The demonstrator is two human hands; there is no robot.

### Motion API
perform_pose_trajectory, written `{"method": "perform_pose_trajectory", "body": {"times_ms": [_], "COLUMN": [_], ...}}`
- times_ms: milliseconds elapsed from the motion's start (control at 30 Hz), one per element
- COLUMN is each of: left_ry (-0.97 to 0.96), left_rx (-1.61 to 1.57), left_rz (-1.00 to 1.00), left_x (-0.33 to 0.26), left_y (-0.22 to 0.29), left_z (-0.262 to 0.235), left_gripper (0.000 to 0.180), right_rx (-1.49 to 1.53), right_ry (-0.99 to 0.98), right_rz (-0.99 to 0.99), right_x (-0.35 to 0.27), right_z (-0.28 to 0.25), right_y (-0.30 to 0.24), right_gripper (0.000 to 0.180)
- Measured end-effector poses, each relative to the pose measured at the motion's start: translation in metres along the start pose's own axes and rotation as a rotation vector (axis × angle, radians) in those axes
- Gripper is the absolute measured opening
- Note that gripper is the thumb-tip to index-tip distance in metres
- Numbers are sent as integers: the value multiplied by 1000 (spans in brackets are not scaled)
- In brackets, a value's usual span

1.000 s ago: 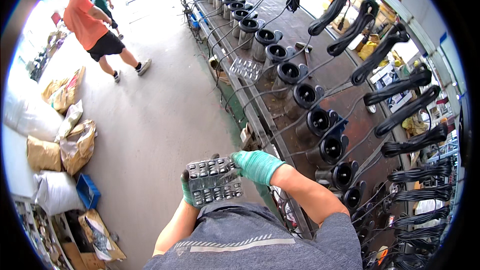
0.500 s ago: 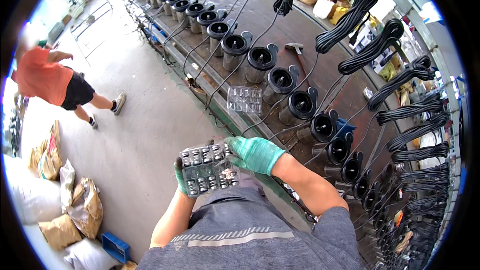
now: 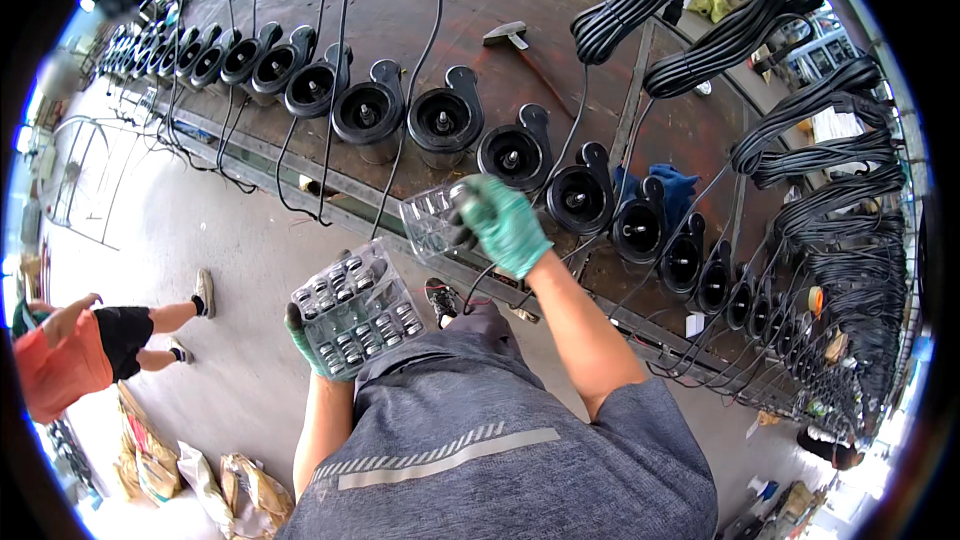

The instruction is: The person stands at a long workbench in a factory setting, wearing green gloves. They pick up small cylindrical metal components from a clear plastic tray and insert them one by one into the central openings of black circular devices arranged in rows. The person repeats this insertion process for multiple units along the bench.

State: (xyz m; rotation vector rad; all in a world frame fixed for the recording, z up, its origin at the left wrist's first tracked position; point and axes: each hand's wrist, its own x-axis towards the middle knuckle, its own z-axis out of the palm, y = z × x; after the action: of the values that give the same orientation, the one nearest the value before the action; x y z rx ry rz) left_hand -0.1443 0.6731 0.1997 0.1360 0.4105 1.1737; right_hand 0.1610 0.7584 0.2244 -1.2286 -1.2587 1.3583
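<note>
Clear tray (image 3: 432, 218) grasped by right hand (image 3: 503, 223); left hand (image 3: 318, 348) grips filled tray (image 3: 356, 308).

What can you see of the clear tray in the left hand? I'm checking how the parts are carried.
The tray is a clear plastic blister tray, roughly rectangular, with rows of small pockets. Most pockets hold small dark and metallic round parts. It sits tilted on the green-gloved left hand, fingers curling up at its lower left edge, in front of the person's grey shirt. Nothing else touches it.
</note>
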Motion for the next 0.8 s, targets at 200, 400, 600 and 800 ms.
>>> {"method": "perform_pose_trajectory", "body": {"times_ms": [200, 400, 600, 800], "left_ry": [-54, -108, -167, -140], "left_rx": [-91, -41, 27, 60], "left_rz": [-147, -406, -545, -509], "left_x": [71, 126, 157, 144], "left_y": [41, 62, 46, -12], "left_z": [-20, -15, 14, 35], "left_gripper": [93, 92, 95, 95], "right_rx": [88, 48, 110, 14], "right_ry": [350, 715, 1012, 826], "right_rz": [182, 314, 319, 372], "right_x": [-8, -90, -176, -148], "right_z": [-41, -44, -107, -199], "right_y": [-16, -3, -14, -7], "right_gripper": [27, 27, 32, 31]}}
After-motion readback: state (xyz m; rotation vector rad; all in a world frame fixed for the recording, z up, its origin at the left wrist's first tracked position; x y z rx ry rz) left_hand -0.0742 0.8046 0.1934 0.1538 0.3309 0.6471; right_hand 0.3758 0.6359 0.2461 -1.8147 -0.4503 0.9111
